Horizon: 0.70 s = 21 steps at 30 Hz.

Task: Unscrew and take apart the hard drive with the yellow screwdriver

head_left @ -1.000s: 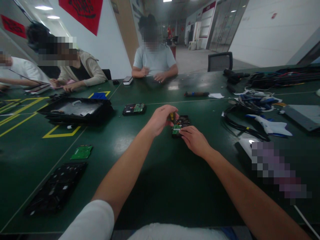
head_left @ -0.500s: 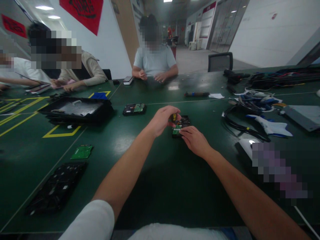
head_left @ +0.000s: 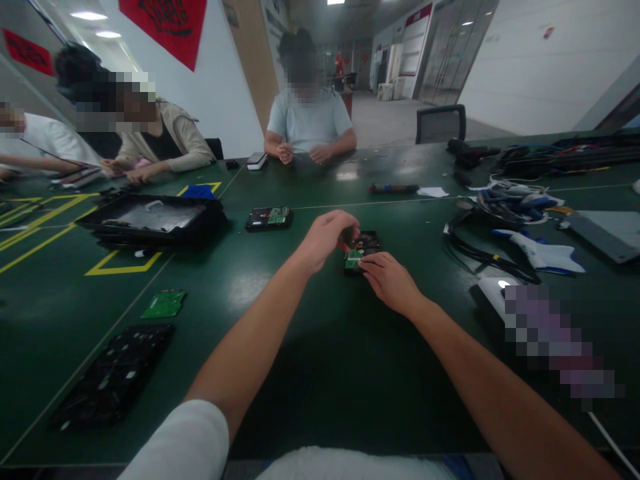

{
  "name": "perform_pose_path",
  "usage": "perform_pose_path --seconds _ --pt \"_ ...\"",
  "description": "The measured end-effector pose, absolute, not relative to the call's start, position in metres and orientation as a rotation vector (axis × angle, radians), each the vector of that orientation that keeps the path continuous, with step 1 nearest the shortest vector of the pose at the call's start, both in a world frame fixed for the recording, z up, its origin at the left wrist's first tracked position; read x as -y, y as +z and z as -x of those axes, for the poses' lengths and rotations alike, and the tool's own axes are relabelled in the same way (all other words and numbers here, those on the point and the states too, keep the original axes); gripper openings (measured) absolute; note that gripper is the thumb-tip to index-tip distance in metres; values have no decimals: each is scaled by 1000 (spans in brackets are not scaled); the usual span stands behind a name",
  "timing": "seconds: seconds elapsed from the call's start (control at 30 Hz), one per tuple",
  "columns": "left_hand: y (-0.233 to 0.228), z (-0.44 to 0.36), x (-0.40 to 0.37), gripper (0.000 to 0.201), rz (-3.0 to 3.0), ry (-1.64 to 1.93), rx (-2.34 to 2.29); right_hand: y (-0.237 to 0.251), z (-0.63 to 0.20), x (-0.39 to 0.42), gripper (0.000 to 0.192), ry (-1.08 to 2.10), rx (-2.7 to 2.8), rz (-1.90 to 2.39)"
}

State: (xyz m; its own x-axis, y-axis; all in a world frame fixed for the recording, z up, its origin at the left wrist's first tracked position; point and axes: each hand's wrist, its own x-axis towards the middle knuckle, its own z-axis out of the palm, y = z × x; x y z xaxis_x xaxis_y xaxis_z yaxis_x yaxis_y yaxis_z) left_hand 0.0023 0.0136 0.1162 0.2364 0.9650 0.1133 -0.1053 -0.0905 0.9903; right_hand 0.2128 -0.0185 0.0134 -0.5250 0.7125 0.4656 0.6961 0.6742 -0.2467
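Both hands' grip (head_left: 327, 239) (head_left: 387, 280) touching hard drive (head_left: 361, 250).

One camera sits on the person's head, looking forward and down across the green table (head_left: 310, 373), hands mid-frame, far.

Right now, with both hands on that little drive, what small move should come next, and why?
Probably a short turn of the left hand, while the right hand presses down. The left hand's fingers are bunched over the hard drive beside its green board, and the right hand's fingertips rest on its near edge, steadying it. What the left hand pinches is hidden.
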Motion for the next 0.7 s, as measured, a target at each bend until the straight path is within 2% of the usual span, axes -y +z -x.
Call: perform_pose_path --seconds 0.17,0.47,0.7 --pt "114 -4 -14 24 -1207 1124 -838 15 -212 19 34 26 2351 1083" --pt "119 -2 -12 19 -1355 1229 -958 15 -212 19 33 12 2361 1083" --pt "116 0 -15 22 -1217 1116 -875 15 -212 18 32 25 2349 1076"
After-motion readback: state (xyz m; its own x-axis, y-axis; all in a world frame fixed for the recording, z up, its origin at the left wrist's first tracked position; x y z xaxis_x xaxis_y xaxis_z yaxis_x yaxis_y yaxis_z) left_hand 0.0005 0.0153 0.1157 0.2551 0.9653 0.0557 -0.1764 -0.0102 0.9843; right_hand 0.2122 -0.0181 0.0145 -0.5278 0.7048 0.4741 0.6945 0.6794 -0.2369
